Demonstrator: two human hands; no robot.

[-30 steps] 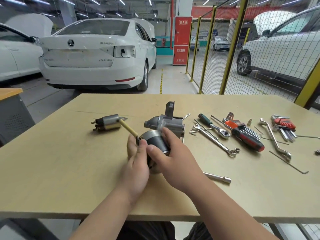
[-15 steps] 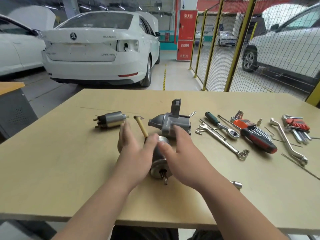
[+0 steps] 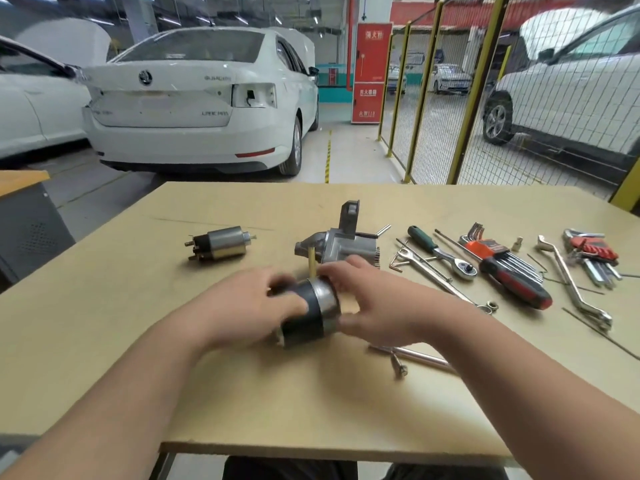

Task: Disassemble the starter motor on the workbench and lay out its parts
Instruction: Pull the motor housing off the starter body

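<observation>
The starter motor's black and silver cylindrical body (image 3: 311, 311) lies on its side in the middle of the workbench (image 3: 138, 341), a yellow-sleeved lead (image 3: 311, 263) sticking up behind it. My left hand (image 3: 249, 306) grips its black left end. My right hand (image 3: 377, 303) grips the silver right end. Just behind stands the grey cast nose housing (image 3: 341, 245), apart from the body. The solenoid (image 3: 221, 243) lies on its side further left.
Right of the housing lie a green-handled ratchet (image 3: 438, 251), a combination wrench (image 3: 433, 271), a red and black hex key set (image 3: 502, 268), a bent wrench (image 3: 571, 282), a second hex key set (image 3: 592, 254) and a nut (image 3: 491, 305). A socket extension (image 3: 419, 356) and bolt (image 3: 398, 365) lie near my right forearm.
The motor body has been turned from end-on to lying sideways and sits apart from the nose housing. Both hands have closed round its ends.
</observation>
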